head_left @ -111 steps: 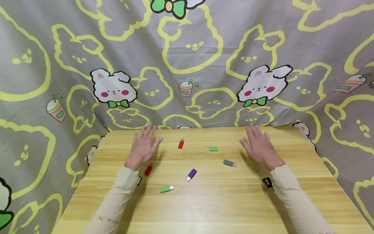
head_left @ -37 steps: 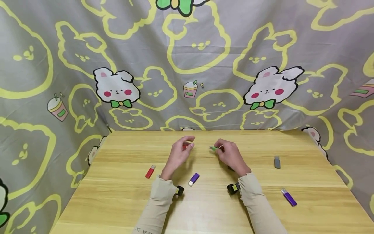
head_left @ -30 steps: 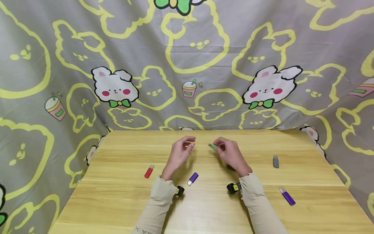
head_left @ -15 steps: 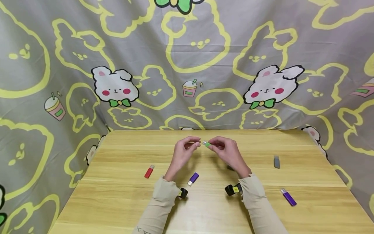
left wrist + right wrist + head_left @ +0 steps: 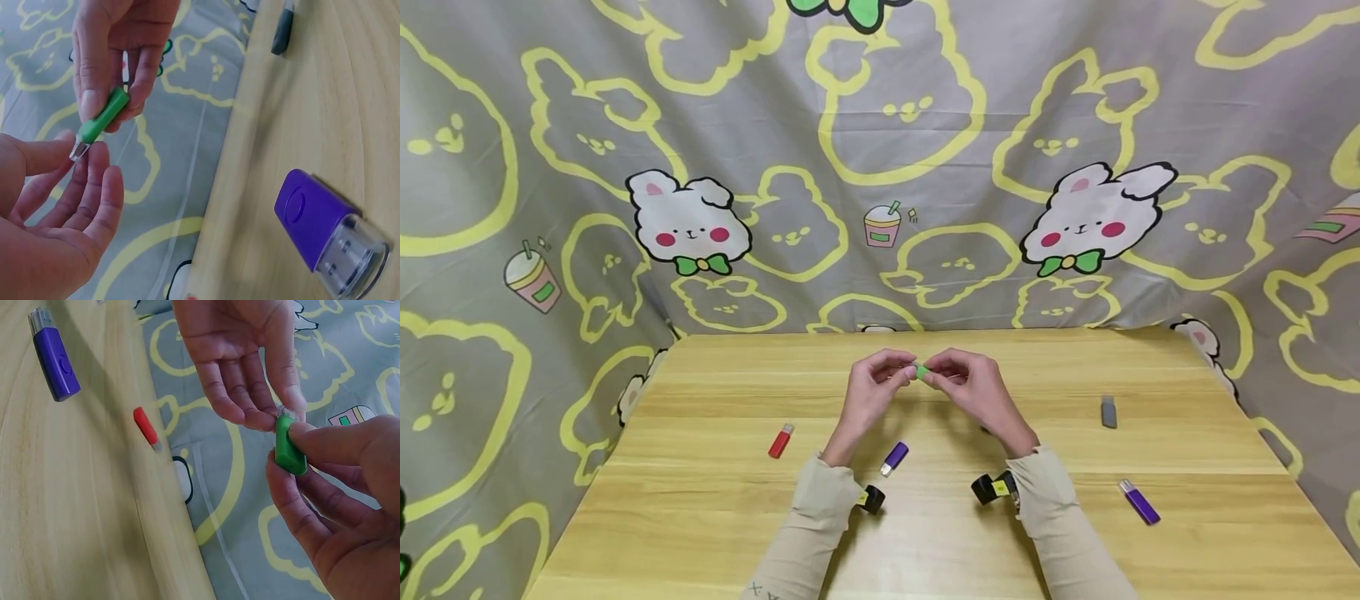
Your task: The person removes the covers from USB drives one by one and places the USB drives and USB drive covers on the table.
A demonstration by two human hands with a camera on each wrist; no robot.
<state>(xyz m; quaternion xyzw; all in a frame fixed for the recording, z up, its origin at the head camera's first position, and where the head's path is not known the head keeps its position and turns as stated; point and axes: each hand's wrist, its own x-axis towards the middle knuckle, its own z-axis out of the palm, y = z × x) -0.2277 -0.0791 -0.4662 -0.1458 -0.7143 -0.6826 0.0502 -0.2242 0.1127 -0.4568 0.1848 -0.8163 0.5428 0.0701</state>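
Note:
In the head view both hands meet above the back middle of the wooden table. My right hand (image 5: 977, 387) pinches the green body of a USB stick (image 5: 290, 447) between thumb and fingers. At the stick's other end, my left hand (image 5: 872, 396) pinches its clear tip between thumb and index finger. The left wrist view shows that transparent end (image 5: 79, 150) at the left fingertips; the left hand's other fingers are loosely bent. Below the hands lies a purple USB stick (image 5: 895, 458), its clear end toward me.
A red USB stick (image 5: 781, 441) lies on the wooden table (image 5: 700, 517) at left. At right are a grey stick (image 5: 1108, 412) and another purple stick (image 5: 1139, 502). A patterned curtain (image 5: 925, 275) hangs behind the table. Black wrist cameras (image 5: 992, 488) sit under both sleeves.
From flat above the table, both hands have come together. The right hand has brought the green USB stick leftward, and the left hand now holds its tip. The grey stick lies farther right than at first.

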